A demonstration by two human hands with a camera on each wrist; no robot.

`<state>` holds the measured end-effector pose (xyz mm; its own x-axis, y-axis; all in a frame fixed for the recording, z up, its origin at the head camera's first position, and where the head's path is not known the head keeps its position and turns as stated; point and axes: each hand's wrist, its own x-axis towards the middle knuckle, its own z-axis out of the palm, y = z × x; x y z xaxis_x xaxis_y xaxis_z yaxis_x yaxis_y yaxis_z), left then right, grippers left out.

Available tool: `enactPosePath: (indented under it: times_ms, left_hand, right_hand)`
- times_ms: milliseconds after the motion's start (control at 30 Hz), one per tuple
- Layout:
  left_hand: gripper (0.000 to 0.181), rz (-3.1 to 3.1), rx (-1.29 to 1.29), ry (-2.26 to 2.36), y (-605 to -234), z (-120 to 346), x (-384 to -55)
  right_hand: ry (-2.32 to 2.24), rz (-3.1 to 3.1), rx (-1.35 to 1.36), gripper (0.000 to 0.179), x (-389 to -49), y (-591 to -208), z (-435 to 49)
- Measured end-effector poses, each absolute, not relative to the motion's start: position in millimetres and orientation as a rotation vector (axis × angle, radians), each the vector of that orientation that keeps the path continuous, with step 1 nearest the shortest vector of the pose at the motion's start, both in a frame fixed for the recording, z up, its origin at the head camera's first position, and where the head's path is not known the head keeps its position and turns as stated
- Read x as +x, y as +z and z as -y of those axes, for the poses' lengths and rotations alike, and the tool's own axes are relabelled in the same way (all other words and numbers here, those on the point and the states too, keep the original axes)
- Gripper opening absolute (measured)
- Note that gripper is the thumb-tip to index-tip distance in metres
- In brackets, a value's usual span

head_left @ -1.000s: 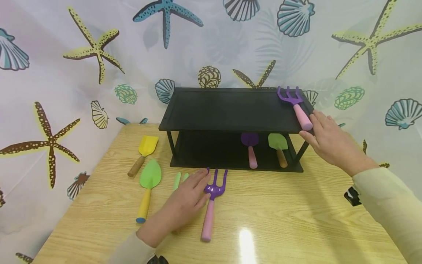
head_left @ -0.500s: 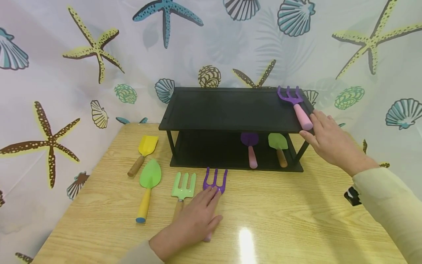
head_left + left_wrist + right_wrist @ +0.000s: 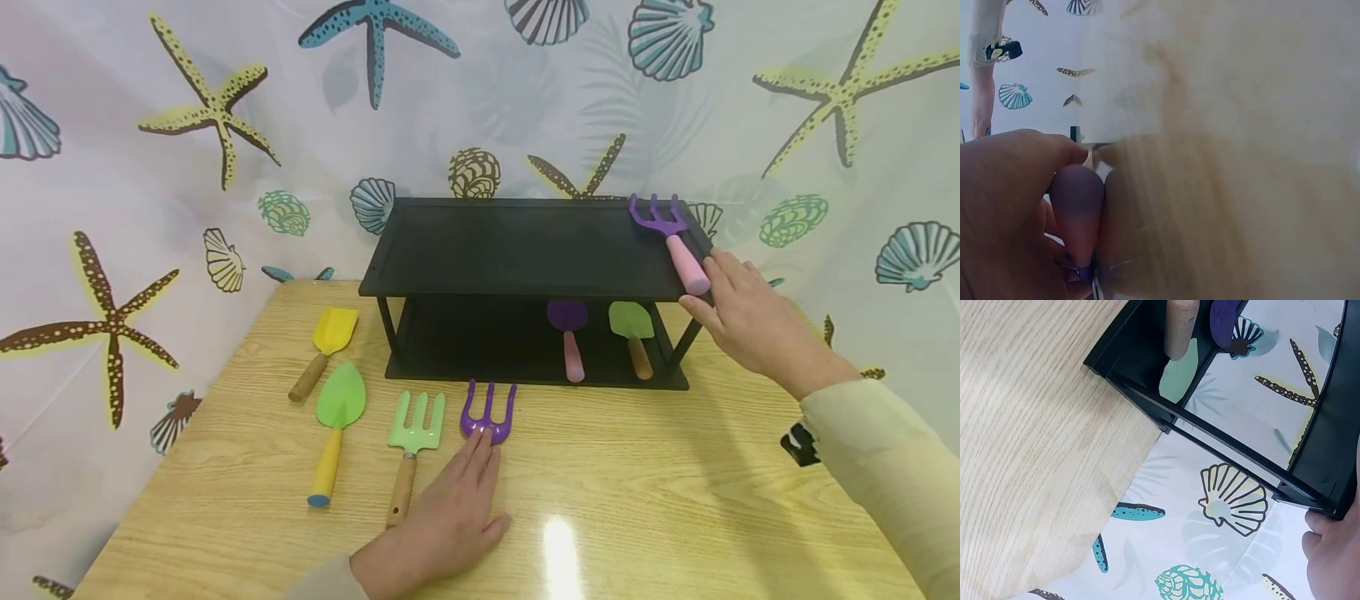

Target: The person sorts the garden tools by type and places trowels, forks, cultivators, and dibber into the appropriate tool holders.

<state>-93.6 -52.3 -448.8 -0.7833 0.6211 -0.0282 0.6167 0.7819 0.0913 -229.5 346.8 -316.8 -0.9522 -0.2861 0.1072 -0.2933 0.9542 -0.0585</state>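
Observation:
Over the pink handle of a purple three-pronged hand fork [image 3: 487,427] is my left hand [image 3: 453,521], low over the table. The left wrist view shows the thumb on one side of the handle [image 3: 1079,200] and fingers on the other, gripping it. My right hand [image 3: 757,321] holds the front right corner of a black two-tier shelf [image 3: 517,250], thumb at the front edge and fingers along the side. Beside that hand, a second purple hand fork with a pink handle [image 3: 686,265] lies on the top tier.
Left of the left hand lie a light green hand fork [image 3: 415,429], a green trowel with a yellow handle [image 3: 341,400] and a yellow shovel [image 3: 335,331]. On the lower tier are a purple trowel [image 3: 572,354] and a green trowel [image 3: 632,321]. Patterned cloth [image 3: 510,100] hangs behind.
My left hand has moved right and toward me, from over the light green fork onto the purple fork's handle. The right hand stays at the shelf corner.

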Motion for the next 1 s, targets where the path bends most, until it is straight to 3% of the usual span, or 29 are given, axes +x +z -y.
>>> enactPosePath:
  times_ms: [200,433,767,1000]
  left_hand:
    - [0.074,-2.994,0.994,0.064,-451.7,48.7,-82.8]
    - [0.058,-2.978,1.013,-0.055,-455.5,41.9,-77.7]
    - [0.066,-2.997,1.092,0.011,-457.7,43.9,-77.0]
    - [0.060,-3.007,1.063,0.089,-454.6,47.2,-79.1]
  right_hand:
    - [0.109,3.014,0.447,0.082,-229.8,-316.2,-347.0]
    - [0.101,3.011,0.444,0.082,-229.6,-316.4,-347.8]
    - [0.099,3.013,0.443,0.082,-229.0,-316.0,-346.9]
    - [0.101,3.010,0.449,0.082,-228.5,-316.0,-345.8]
